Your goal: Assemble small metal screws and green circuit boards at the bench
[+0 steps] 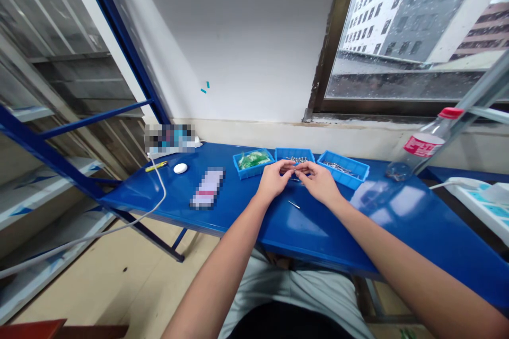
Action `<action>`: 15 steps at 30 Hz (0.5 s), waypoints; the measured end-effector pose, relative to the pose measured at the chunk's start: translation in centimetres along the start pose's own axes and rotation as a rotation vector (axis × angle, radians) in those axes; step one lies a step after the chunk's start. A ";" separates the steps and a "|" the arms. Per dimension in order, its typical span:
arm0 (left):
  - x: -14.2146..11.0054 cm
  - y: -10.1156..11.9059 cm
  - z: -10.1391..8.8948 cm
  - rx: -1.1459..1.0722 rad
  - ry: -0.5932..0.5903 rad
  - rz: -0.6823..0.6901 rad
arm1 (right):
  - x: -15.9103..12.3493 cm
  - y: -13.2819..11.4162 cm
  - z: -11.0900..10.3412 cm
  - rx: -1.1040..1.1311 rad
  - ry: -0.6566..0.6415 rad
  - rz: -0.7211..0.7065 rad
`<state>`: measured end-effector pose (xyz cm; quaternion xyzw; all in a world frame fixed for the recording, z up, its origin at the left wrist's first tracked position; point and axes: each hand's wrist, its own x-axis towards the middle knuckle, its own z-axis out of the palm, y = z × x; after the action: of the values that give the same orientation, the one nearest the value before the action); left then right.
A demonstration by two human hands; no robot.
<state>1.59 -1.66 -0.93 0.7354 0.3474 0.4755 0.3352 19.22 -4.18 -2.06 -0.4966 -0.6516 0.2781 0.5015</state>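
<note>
No text can be read; the marks on the red label (423,144) of the plastic bottle (401,168) are too small.

The blue tabletop (238,217) carries 3 blue bins (250,173), 1 slim metallic piece (294,204), 1 white case (180,168) and 1 plastic bottle (422,147).

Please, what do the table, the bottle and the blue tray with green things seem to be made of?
Table: probably painted metal, glossy blue, as it mirrors bright light; coated board is possible.
Bottle: clear, shiny plastic most likely, since one can see through it.
Blue tray: likely plastic, slightly glossy, because its walls have one even colour.
</note>
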 end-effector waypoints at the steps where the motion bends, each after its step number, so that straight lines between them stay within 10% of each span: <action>1: 0.0 0.0 0.0 -0.002 0.005 0.008 | 0.0 0.1 0.0 0.012 0.006 -0.005; 15: 0.5 -0.5 0.0 -0.253 0.025 -0.053 | 0.0 -0.3 0.1 0.010 0.021 -0.037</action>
<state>1.61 -0.95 -1.13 0.6719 0.3082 0.5156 0.4333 19.06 -4.29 -1.83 -0.4850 -0.6537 0.2668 0.5159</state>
